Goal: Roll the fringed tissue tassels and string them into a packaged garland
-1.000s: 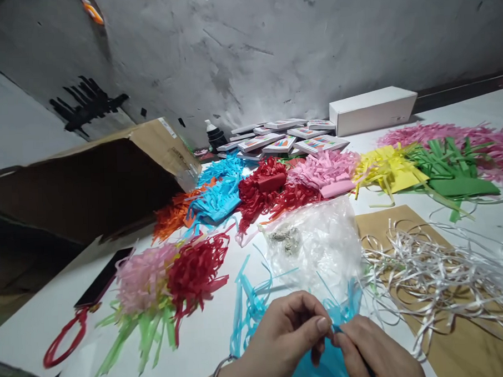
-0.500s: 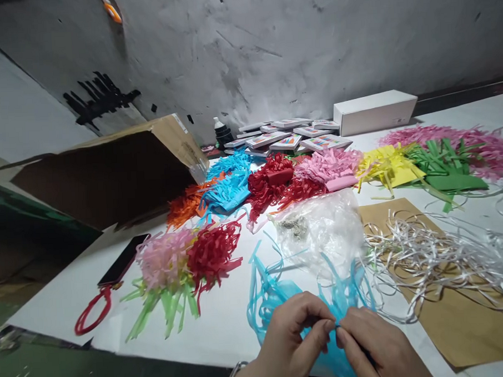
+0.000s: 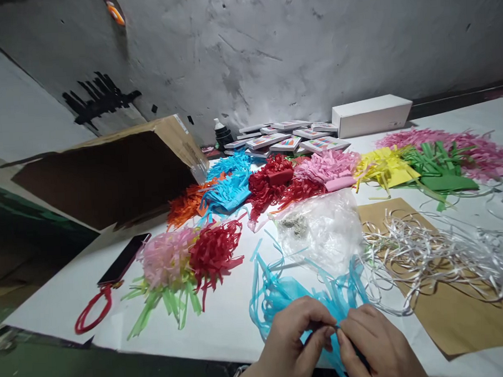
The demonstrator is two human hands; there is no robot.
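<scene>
Head view shows both bare hands meeting at the near edge of a white desk (image 3: 224, 328), over a light-blue fringe (image 3: 281, 295) of thin strips. The left hand (image 3: 293, 336) has thumb and forefinger pressed together, and the right hand (image 3: 378, 338) does the same just beside it; each grip pinches a narrow gathered bit of the blue fringe, mostly hidden where the fingertips meet. Strips spread behind the knuckles, and more blue hangs below the fingers. A bracelet (image 3: 239, 372) circles the left wrist.

Just beyond the fringe lies a crumpled clear bag (image 3: 336, 229). To the right, tangled white ribbons (image 3: 429, 258) lie partly across a brown sheet (image 3: 470, 329). On the left, a pale pink fringe (image 3: 166, 256) touches a red fringe (image 3: 216, 245), with green strips (image 3: 177, 305) fanning out from under them; a dark phone (image 3: 125, 258) with a red looped cord (image 3: 94, 320) is near.

Farther back runs a row of fringed bundles: orange (image 3: 183, 205), bright blue (image 3: 226, 192), dark red (image 3: 268, 182), pink (image 3: 329, 168), yellow (image 3: 388, 168) and green (image 3: 446, 174). Behind them are piled flat boxes (image 3: 285, 144) and a long white box (image 3: 371, 116); an open cardboard box (image 3: 178, 141) tilts at the left.
</scene>
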